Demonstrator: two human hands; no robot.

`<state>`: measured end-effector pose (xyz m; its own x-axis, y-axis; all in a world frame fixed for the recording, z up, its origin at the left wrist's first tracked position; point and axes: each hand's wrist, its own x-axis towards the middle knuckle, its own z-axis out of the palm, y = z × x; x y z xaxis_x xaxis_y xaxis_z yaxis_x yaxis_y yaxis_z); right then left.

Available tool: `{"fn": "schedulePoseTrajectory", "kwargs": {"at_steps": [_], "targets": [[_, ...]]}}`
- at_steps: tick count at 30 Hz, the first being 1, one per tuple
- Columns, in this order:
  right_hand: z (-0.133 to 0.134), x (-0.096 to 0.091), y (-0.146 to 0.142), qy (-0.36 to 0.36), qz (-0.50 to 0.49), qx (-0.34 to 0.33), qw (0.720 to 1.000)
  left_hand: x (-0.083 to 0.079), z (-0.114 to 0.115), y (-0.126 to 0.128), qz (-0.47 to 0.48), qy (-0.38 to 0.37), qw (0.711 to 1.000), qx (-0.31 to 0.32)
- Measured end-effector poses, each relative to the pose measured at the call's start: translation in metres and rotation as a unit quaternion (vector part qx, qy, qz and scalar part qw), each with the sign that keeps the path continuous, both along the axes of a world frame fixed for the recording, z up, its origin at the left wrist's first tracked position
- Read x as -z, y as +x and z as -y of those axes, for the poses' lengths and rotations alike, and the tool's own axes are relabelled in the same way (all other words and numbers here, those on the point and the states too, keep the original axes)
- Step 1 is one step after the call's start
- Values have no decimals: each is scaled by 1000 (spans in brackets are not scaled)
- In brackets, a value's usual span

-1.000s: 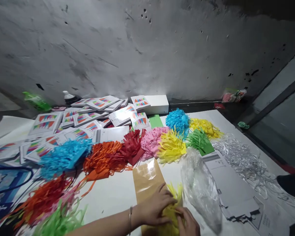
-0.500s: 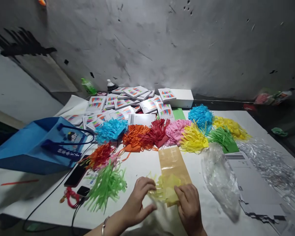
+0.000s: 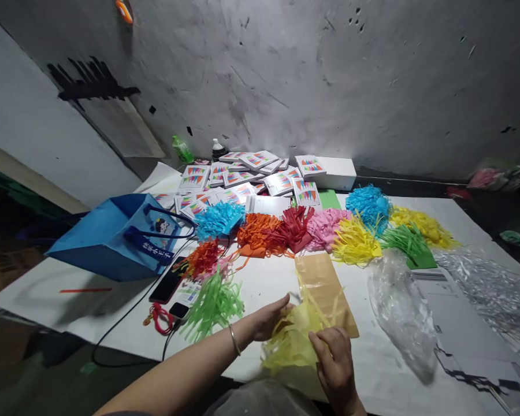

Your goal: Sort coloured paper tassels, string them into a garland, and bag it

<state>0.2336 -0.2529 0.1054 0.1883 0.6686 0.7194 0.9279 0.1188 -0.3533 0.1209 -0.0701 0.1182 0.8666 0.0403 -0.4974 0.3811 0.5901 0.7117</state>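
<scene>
A pale yellow tissue-paper tassel (image 3: 292, 341) with cut strips hangs over the near part of the table. My right hand (image 3: 337, 361) pinches its uncut edge between thumb and fingers. On the other side, my left hand (image 3: 272, 319) has its fingers stretched out among the loose strips, with part of them hidden behind the paper. A bracelet circles that wrist. Beneath and beyond the tassel lies a tan, glossy rectangular sheet (image 3: 325, 283). To the left of my hands rests a light green paper tassel (image 3: 214, 303).
Orange (image 3: 260, 234), dark red, pink, yellow, blue and green tassels form a row. Behind them are piled printed square packs (image 3: 242, 176). A blue bag (image 3: 112, 237), phone (image 3: 169, 283) and cable lie left. Right are a clear plastic bag (image 3: 401, 315) and silver tinsel (image 3: 489, 294).
The view has shifted left. The yellow tassel has come nearer to me, off most of the tan sheet, and its strips have swung out. My left hand has turned, fingers now among the strips.
</scene>
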Motion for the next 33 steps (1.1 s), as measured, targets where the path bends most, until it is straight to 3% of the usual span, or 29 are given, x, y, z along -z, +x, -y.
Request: {"fn": "schedulePoseTrajectory", "kwargs": {"at_steps": [3,5,9,12,14,16,19,22,25,26,29,33], "targets": [[-7,13,7,-9,-4,15,1000,12,20,-12,19,-140,987,76],[-7,17,23,-14,-5,26,1000,15,28,-13,29,-165,981,94],[11,5,62,-37,21,79,996,2,18,-9,12,-81,995,59],[27,2,70,-37,91,108,989,-11,-8,-15,14,87,993,80],[27,15,58,-50,123,80,988,-11,-28,-30,0,277,956,100],[17,41,34,-83,117,27,989,-3,-46,-52,-37,427,897,106],[-11,87,-8,-106,60,-41,992,19,-61,-90,-96,513,850,75],[-32,118,-39,-118,38,-74,990,45,-52,-115,-122,608,783,44],[-37,128,-50,-138,29,-90,986,70,-23,-117,-27,708,698,105],[-35,128,-50,-146,26,-95,984,77,-12,-113,21,717,685,131],[-29,124,-47,-162,21,-108,981,95,10,-96,89,692,703,140],[-27,116,-46,-188,-19,-50,981,106,13,-81,46,663,740,101]]}}
